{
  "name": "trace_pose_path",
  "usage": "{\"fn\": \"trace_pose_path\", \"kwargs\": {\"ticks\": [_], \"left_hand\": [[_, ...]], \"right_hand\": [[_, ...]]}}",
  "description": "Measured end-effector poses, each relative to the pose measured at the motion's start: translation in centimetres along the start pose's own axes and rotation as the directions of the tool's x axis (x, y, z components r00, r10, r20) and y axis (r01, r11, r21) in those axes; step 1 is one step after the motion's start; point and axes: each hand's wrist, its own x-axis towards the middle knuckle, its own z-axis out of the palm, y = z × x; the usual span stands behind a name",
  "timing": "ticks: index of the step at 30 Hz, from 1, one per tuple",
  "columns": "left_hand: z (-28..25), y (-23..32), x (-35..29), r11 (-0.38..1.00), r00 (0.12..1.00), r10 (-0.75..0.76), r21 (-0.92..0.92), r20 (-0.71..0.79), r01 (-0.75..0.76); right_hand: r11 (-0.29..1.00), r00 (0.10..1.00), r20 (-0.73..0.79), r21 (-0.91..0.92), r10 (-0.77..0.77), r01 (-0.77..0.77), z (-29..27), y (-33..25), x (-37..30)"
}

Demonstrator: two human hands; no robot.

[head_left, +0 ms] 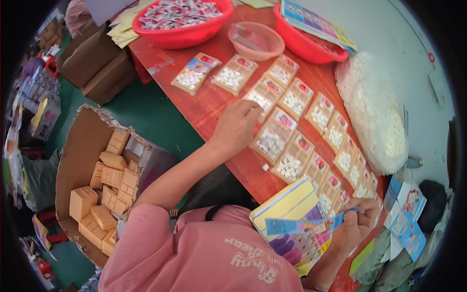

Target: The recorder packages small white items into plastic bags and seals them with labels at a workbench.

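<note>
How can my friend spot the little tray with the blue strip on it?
Find the red table, then the big red basin heaped with small packets at the top of the picture. Just below that basin, by the table's left edge, sits a tan tray holding white pieces. A blue strip lies across it, while the tray to its right shows none.

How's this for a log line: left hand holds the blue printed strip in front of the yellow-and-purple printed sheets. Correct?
Wrong hand. The head view shows the right hand, not the left hand, holding the blue printed strip in front of the yellow-and-purple printed sheets.
</note>
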Motion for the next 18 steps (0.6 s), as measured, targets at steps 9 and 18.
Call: {"fn": "trace_pose_path", "kwargs": {"ticks": [9,18], "left_hand": [[0.4,-10.9,6.9,0.814,0.942,-0.323,0.536,0.092,0.226],[1.6,-9.2,9.3,0.758,0.842,-0.493,0.584,0.219,0.291]], "right_hand": [[0.97,0.96,0.194,0.099,0.2,-0.222,5.2,2.7,2.8],[0.953,0.938,0.23,0.093,0.26,-0.287,6.5,3.6,3.0]]}}
